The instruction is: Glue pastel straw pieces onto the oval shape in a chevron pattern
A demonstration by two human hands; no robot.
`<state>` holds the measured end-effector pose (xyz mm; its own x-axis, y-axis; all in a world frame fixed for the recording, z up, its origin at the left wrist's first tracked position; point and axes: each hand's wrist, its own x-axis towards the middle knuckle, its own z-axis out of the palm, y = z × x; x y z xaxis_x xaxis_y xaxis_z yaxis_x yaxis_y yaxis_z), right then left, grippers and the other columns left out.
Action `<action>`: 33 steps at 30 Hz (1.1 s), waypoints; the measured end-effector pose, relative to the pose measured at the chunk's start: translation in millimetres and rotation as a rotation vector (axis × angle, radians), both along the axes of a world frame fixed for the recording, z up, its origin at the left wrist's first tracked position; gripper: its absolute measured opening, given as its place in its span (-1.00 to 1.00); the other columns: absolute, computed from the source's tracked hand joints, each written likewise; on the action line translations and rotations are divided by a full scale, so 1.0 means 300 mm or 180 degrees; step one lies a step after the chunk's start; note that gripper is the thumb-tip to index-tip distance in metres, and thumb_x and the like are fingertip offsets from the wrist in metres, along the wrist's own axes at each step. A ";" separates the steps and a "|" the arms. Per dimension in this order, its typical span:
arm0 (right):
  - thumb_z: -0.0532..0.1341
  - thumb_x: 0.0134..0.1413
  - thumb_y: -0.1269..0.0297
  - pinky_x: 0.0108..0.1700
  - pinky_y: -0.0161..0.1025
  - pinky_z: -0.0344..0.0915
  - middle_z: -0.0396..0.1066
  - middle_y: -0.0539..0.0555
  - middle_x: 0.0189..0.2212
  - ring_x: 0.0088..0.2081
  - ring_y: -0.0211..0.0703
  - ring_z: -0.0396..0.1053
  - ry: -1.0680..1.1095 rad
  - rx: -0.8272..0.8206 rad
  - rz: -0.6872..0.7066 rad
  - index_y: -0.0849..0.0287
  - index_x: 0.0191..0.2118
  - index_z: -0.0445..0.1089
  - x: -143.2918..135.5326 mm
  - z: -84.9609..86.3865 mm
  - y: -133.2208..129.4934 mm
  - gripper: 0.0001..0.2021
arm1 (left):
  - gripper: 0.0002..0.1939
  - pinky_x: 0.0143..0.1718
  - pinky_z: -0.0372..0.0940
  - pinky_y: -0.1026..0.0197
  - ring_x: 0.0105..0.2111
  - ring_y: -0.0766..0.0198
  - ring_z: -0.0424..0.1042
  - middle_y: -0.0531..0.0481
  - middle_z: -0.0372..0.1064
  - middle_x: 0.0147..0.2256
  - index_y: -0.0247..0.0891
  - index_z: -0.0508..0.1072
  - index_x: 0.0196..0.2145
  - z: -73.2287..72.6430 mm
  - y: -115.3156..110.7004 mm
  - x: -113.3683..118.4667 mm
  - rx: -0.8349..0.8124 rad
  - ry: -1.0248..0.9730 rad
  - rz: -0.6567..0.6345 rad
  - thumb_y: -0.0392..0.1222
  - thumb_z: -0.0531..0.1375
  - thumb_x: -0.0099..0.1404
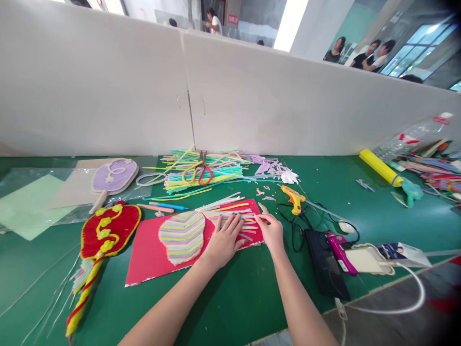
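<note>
My left hand (pixel 225 240) lies flat with its fingers stretched over a row of pastel pipe cleaners (pixel 234 207) on a red board (pixel 146 250). At the row's right end, the thumb and fingers of my right hand (pixel 272 234) pinch the tip of a pale pipe cleaner; the fingers partly hide it. Left of my left hand, a rounded piece striped in pastel chevrons (pixel 182 238) rests on the same board. Beyond the board lie a pile of loose pipe cleaners (pixel 216 178) and, on top of it, scissors (pixel 198 173) with one yellow and one red handle.
A yellow glue gun (pixel 294 198) with a black cord lies right of the board, near a black pouch (pixel 326 264) and a power bank with a white cable (pixel 367 259). Left are a red and yellow fan (pixel 110 228) and a purple fan (pixel 115 176). A pale partition (pixel 234 91) borders the table's back.
</note>
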<state>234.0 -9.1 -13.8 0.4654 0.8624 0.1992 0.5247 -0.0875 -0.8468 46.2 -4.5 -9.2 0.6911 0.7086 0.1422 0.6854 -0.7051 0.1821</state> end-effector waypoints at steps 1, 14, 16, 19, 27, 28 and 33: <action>0.23 -0.08 -0.03 -0.32 -0.19 0.31 0.50 0.11 -0.44 -0.43 -0.10 0.37 0.0086 -0.0071 0.0001 0.14 -0.49 0.49 0.004 -0.002 0.001 -0.69 | -0.44 0.25 -0.12 -0.19 0.28 0.07 -0.01 -0.12 0.01 0.29 -0.20 0.06 0.28 0.000 0.000 0.000 -0.0005 -0.0001 0.0002 0.07 -0.12 0.41; 0.34 -0.27 -0.06 -0.69 -0.30 0.01 0.13 -0.08 -0.88 -0.77 -0.28 0.07 0.1242 -0.0748 -0.0046 0.21 -0.48 0.50 0.010 0.025 0.006 -0.62 | -0.41 0.26 -0.15 -0.21 0.28 0.09 -0.02 -0.09 -0.03 0.30 -0.27 0.05 0.28 -0.006 -0.002 0.002 -0.0133 -0.0016 0.0045 0.09 -0.17 0.42; 0.36 -0.30 -0.06 -0.71 -0.30 -0.04 0.08 -0.10 -0.90 -0.79 -0.31 0.03 0.1428 -0.0782 -0.0044 0.22 -0.48 0.50 0.004 0.032 0.006 -0.61 | -0.42 0.26 -0.14 -0.22 0.28 0.08 -0.02 -0.10 -0.03 0.29 -0.28 0.07 0.27 -0.006 -0.002 0.004 -0.0167 -0.0017 0.0053 0.08 -0.17 0.42; 0.37 -0.35 -0.07 -0.74 -0.31 -0.10 0.12 -0.09 -0.88 -0.79 -0.34 0.00 0.1676 -0.0802 -0.0057 0.23 -0.49 0.49 -0.002 0.040 0.006 -0.59 | -0.43 0.25 -0.13 -0.23 0.28 0.08 -0.01 -0.09 -0.01 0.29 -0.27 0.08 0.27 -0.005 -0.003 0.008 -0.0167 -0.0009 0.0072 0.07 -0.14 0.42; 0.37 -0.41 -0.10 -0.76 -0.37 -0.16 0.33 -0.02 -0.71 -0.79 -0.47 -0.05 0.1878 -0.0878 0.0036 0.25 -0.49 0.48 -0.003 0.042 0.011 -0.54 | -0.43 0.25 -0.11 -0.23 0.28 0.09 0.00 -0.08 -0.01 0.29 -0.28 0.10 0.26 -0.006 -0.005 0.009 -0.0110 0.0034 0.0111 0.06 -0.13 0.42; 0.36 -0.39 -0.09 -0.76 -0.37 -0.15 0.30 -0.03 -0.74 -0.80 -0.46 -0.05 0.1837 -0.0895 0.0037 0.25 -0.49 0.48 -0.002 0.040 0.012 -0.55 | -0.43 0.25 -0.11 -0.22 0.28 0.09 0.00 -0.08 -0.01 0.29 -0.28 0.10 0.26 -0.006 -0.005 0.009 -0.0103 0.0039 0.0114 0.06 -0.13 0.42; 0.31 -0.27 -0.06 -0.69 -0.31 0.02 0.34 0.00 -0.73 -0.73 -0.31 0.12 0.1326 -0.0838 -0.0054 0.21 -0.50 0.48 0.003 0.028 0.010 -0.63 | -0.44 0.26 -0.11 -0.19 0.27 0.10 0.01 -0.09 0.02 0.28 -0.25 0.10 0.26 -0.005 -0.003 0.007 -0.0026 0.0018 0.0102 0.07 -0.12 0.41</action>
